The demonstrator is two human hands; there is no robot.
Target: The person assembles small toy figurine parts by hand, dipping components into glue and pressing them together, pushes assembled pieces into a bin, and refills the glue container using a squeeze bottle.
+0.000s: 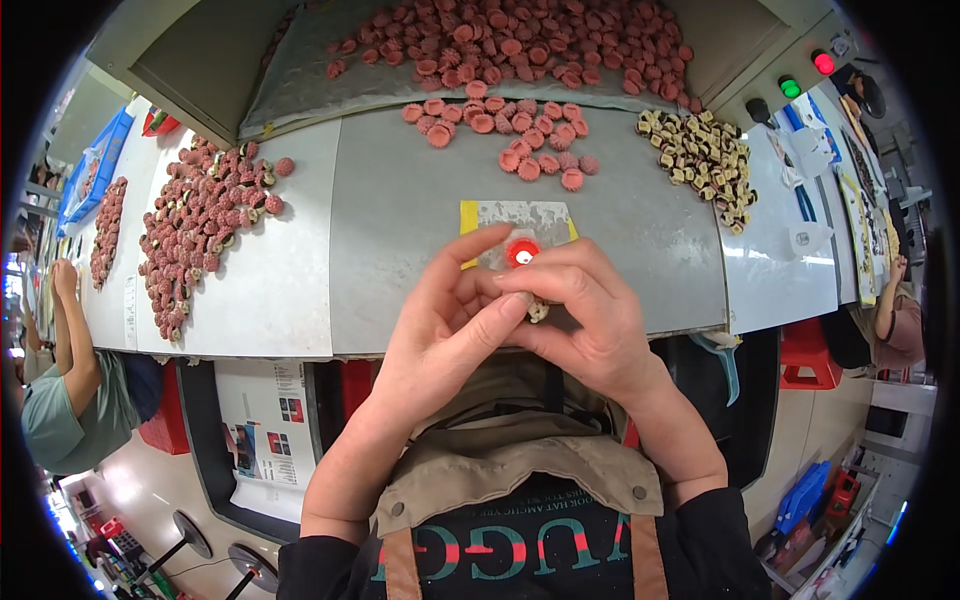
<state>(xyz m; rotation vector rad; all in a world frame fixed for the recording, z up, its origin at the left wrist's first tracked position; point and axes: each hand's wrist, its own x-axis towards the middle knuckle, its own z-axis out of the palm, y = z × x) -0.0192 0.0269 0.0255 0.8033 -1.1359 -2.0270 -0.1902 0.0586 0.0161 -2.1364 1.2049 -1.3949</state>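
My left hand [445,310] and my right hand [590,320] meet above the table's front edge, fingers curled and thumbs close together. Pinched between their fingertips is a small cream-coloured piece [538,312], mostly covered by the fingers. It resembles the cream-and-dark pieces [697,160] heaped at the right. Just beyond my fingers, a round red thing [522,250] glows with a bright white spot at its middle. It lies on a small pale plate [520,213] edged with yellow tape. Farther back lie several loose pink-red fluted cups [520,125].
A large heap of the same cups [500,45] fills the hooded opening at the back. On the left spreads a pile of bumpy reddish balls [205,225]. Green and red lit buttons [790,87] sit on the housing. Other people's arms [75,340] show at both sides.
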